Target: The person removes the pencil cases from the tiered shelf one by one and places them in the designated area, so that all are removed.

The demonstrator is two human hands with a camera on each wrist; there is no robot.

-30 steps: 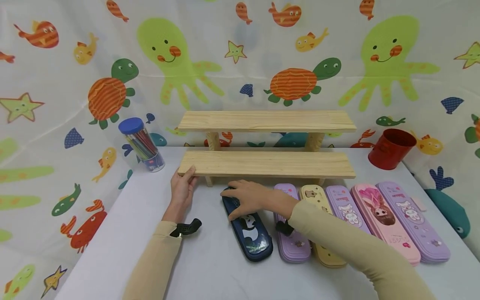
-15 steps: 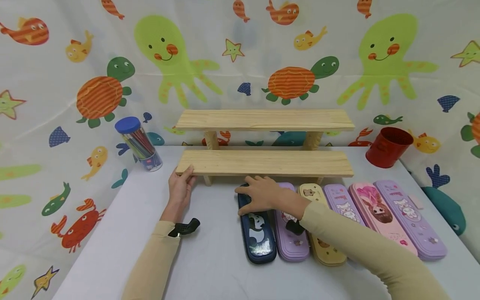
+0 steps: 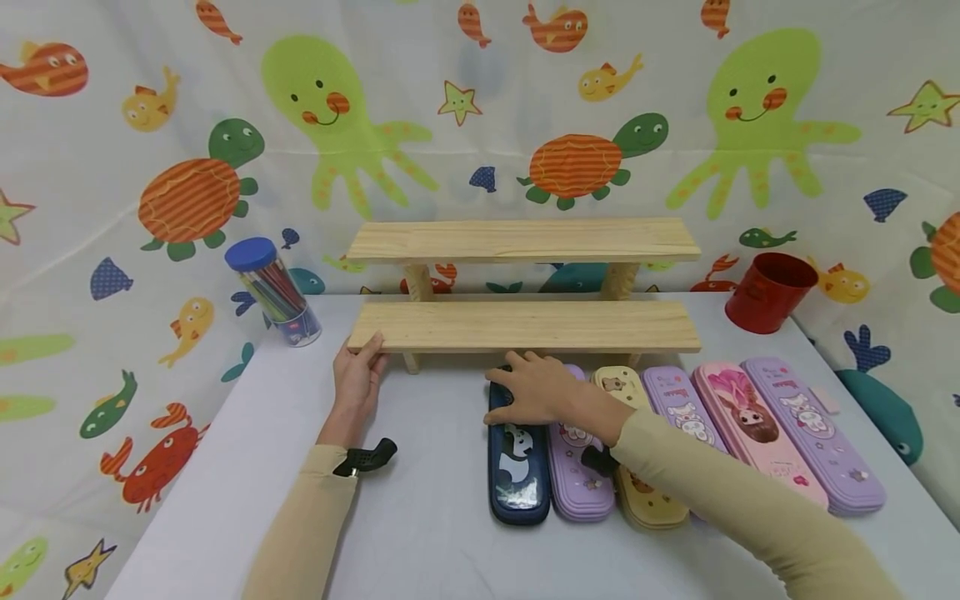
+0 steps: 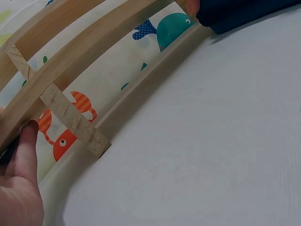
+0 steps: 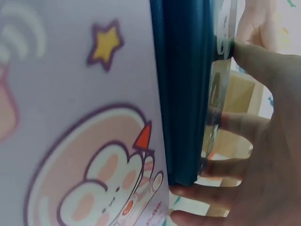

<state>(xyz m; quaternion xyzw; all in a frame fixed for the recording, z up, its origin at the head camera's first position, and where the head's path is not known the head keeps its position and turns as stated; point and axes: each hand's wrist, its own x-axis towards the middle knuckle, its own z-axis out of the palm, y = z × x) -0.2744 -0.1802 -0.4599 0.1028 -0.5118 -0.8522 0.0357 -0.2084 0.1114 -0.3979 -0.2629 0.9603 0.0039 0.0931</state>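
My left hand (image 3: 358, 387) grips the left end of the lower board of a two-tier wooden shelf (image 3: 525, 325), its thumb on the front edge. In the left wrist view that hand (image 4: 21, 188) shows beside the board. My right hand (image 3: 547, 396) lies over the far half of a navy pencil case (image 3: 519, 483) with a panda on it, fingers bent over its left edge and far end. The case lies on the table right beside a purple pencil case (image 3: 583, 492). In the right wrist view the navy case's side (image 5: 186, 94) faces the camera.
Rightward lie a yellow pencil case (image 3: 652, 504), another purple one (image 3: 678, 392), a pink one (image 3: 761, 437) and a further purple one (image 3: 817, 442). A blue-lidded jar of pens (image 3: 273, 292) stands at the back left, a red bucket (image 3: 768, 293) at the back right.
My right hand has moved the navy pencil case rightward and turned it straighter, so it now lies alongside the purple one. The left hand has stayed on the shelf.
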